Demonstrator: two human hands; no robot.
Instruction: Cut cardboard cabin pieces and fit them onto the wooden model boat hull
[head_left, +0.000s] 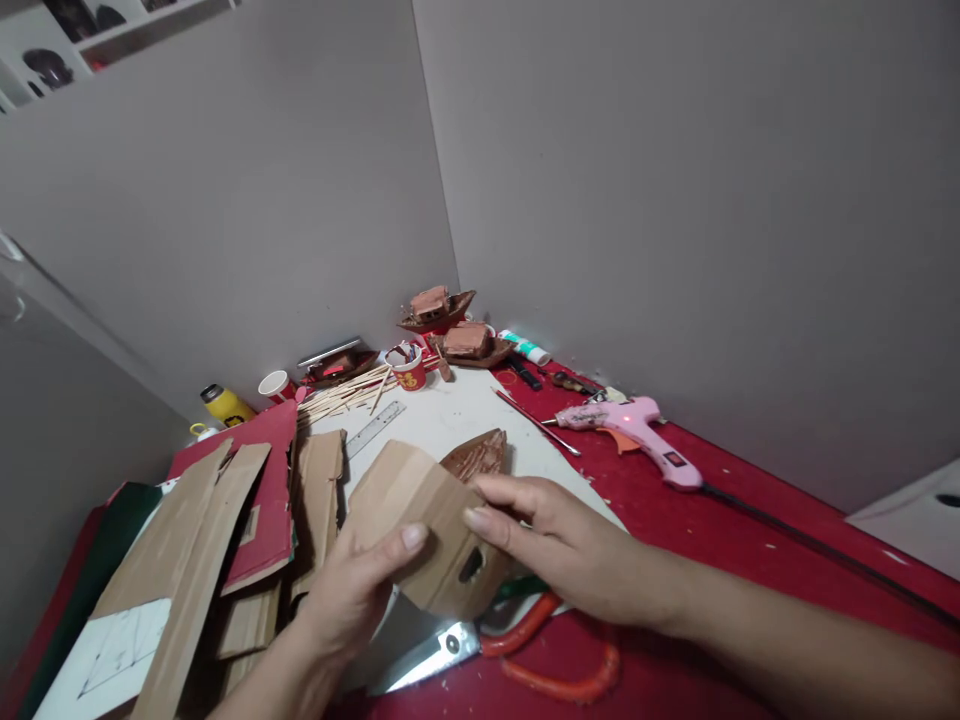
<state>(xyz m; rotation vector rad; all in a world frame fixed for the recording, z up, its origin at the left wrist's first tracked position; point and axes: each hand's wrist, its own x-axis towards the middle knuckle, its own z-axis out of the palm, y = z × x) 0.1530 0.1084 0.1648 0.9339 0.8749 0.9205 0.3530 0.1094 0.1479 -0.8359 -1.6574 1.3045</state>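
Observation:
My left hand (pixel 352 600) and my right hand (pixel 551 540) together hold a folded piece of brown cardboard (pixel 420 520) with an oval hole in its lower part. The left thumb presses on its front face, and the right fingers curl over its right edge. Just behind the cardboard lies a small brown boat hull (pixel 476 457) on the white mat (pixel 450 415). Under my hands lie large scissors (pixel 480 650) with orange-red handles, blades pointing left.
A pink glue gun (pixel 637 432) with its cord lies on the red tablecloth (pixel 750 560) at right. Cardboard sheets (pixel 195 560) pile up at left. At the back are model boats (pixel 450 325), a paper cup (pixel 409 368), wooden sticks (pixel 345 395), a steel ruler (pixel 375 428) and a yellow bottle (pixel 225 405).

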